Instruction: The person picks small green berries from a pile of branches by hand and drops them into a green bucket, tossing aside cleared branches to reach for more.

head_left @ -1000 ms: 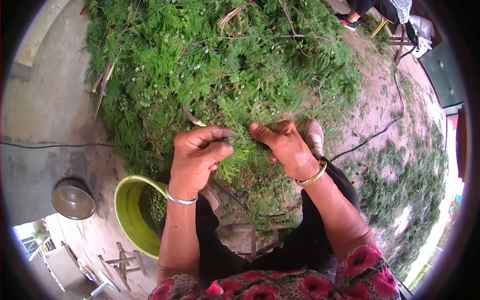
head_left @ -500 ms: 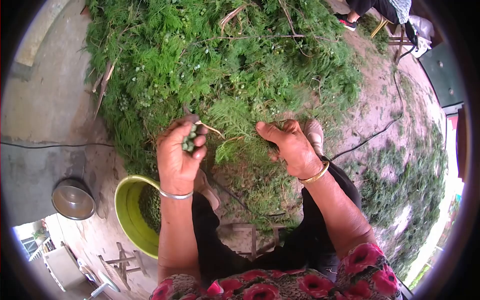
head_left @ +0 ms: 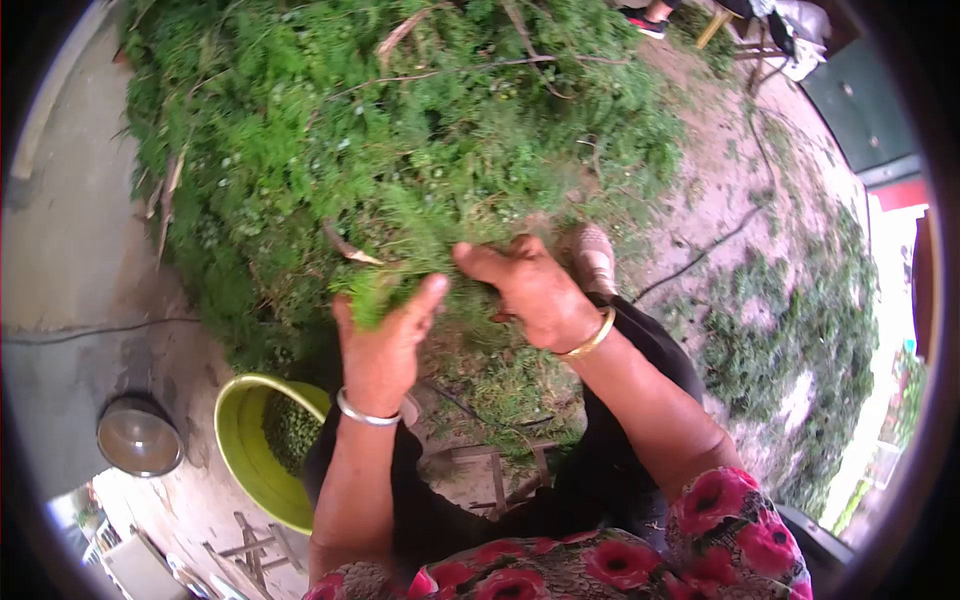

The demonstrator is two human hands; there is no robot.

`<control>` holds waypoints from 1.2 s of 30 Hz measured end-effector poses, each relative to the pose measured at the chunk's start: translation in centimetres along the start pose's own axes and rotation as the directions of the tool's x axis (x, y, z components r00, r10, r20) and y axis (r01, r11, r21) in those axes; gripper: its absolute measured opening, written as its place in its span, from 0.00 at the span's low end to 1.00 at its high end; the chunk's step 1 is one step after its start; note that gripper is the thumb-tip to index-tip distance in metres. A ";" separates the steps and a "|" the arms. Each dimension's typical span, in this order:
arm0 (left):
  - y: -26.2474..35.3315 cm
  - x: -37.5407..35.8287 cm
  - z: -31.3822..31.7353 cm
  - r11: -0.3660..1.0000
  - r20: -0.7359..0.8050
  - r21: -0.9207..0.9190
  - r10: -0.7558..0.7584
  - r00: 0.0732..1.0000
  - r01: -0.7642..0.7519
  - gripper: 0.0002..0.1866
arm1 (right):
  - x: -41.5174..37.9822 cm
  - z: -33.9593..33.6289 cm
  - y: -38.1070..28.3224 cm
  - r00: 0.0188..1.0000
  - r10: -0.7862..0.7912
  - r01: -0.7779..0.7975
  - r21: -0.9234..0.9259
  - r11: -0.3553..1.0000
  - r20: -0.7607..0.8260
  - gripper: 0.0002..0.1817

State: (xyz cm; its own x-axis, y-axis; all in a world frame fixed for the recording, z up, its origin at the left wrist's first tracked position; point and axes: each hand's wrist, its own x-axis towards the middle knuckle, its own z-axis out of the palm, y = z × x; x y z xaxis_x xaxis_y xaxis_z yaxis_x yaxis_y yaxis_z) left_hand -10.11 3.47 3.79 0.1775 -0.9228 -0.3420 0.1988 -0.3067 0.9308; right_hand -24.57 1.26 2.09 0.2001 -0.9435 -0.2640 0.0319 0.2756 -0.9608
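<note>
fingers [head_left: 430, 292] gripping green sprig [head_left: 375, 290], above bowl [head_left: 235, 440]

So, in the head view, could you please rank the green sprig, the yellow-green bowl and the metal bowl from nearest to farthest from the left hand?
1. Green sprig: gripped in the left hand.
2. Yellow-green bowl: on the ground below-left of the hand.
3. Metal bowl: farther left, beyond the yellow-green bowl.

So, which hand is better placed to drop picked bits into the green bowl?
Left. The left hand is on the bowl's side, just above the green bowl, and holds a green sprig. The right hand is farther away, gripping the green branches.
</note>
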 end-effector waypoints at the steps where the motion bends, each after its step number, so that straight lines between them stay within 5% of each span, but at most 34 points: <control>1: 0.0 0.2 -0.3 1.000 -0.023 0.008 0.030 0.999 -0.030 0.07 | 0.0 -0.1 0.3 0.991 0.124 -0.128 0.129 0.983 0.042 0.16; 3: -1.8 1.5 -1.9 0.934 -0.133 0.272 0.274 0.952 -0.231 0.09 | 0.2 0.4 0.7 0.959 0.274 -0.256 0.186 0.949 -0.076 0.19; 5: -0.1 2.6 -3.5 0.966 -0.195 0.170 0.226 0.954 -0.194 0.06 | 0.0 -0.7 0.2 0.963 0.263 -0.232 0.308 0.923 -0.064 0.19; 6: 1.1 3.2 -4.0 0.994 -0.237 -0.046 0.081 0.968 -0.095 0.06 | 0.1 -1.2 -0.3 0.970 0.240 -0.205 0.424 0.882 -0.032 0.20; 8: 1.0 4.4 -6.7 0.841 0.089 -0.505 -0.173 0.981 0.194 0.11 | 0.3 -1.9 -2.0 0.940 0.333 -0.231 0.586 0.777 -0.071 0.19; 9: 0.9 4.8 -7.3 0.700 0.266 -0.635 -0.199 0.943 0.327 0.13 | 0.4 -2.3 -2.5 0.897 0.435 -0.247 0.722 0.646 -0.083 0.18; 11: 0.4 4.3 -6.6 0.570 0.371 -0.712 -0.190 0.909 0.410 0.18 | 0.6 -3.0 -2.1 0.942 0.335 -0.197 0.754 0.627 -0.033 0.13; 17: -0.5 3.8 -5.2 0.630 0.463 -0.646 -0.126 0.877 0.431 0.13 | 0.6 -1.3 -0.4 0.973 0.203 -0.101 0.585 0.805 -0.111 0.18; 21: -0.5 3.0 -3.5 0.646 0.456 -0.610 -0.188 0.870 0.459 0.04 | 0.3 -0.4 -0.3 0.993 0.122 -0.109 0.490 0.865 0.005 0.15; 23: -0.5 2.2 -2.5 0.789 0.375 -0.482 -0.206 0.904 0.380 0.08 | 0.0 -0.1 -1.1 0.991 0.116 -0.136 0.408 0.903 0.072 0.11; 25: -0.5 1.3 -1.1 0.847 0.254 -0.412 -0.249 0.935 0.337 0.08 | -0.1 0.9 -1.5 0.991 -0.119 0.091 0.354 0.931 0.057 0.07; 27: -0.8 0.9 -0.6 0.958 0.153 -0.271 -0.052 0.987 0.092 0.10 | 0.5 1.3 0.2 0.993 -0.096 0.061 0.418 0.906 0.062 0.03; 29: -1.0 0.8 -0.6 0.981 0.179 -0.193 0.014 0.984 0.022 0.11 | 0.8 1.2 1.3 0.968 -0.246 0.246 -0.008 0.969 -0.053 0.03; 30: -1.0 0.8 -0.5 0.981 0.139 -0.192 0.004 0.990 0.023 0.11 | 0.8 0.9 1.2 0.968 -0.245 0.245 -0.008 0.970 -0.053 0.03; 32: -0.6 0.7 -0.6 0.981 0.099 -0.191 -0.012 0.995 0.031 0.12 | 0.5 0.4 0.3 0.978 0.032 -0.019 0.067 0.998 -0.207 0.04; 36: 0.4 0.6 -1.0 0.982 0.227 -0.095 -0.141 0.964 0.166 0.11 | 0.7 0.1 -0.7 0.953 0.149 -0.072 0.279 0.958 -0.266 0.07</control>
State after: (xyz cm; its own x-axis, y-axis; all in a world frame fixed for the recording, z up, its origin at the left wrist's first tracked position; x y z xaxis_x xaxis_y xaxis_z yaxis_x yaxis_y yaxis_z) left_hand -9.01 3.01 3.81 -0.0757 -0.8989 -0.4316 0.3161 -0.4321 0.8446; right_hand -24.38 0.40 2.59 -0.0647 -0.9067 -0.4169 0.2890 0.3828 -0.8774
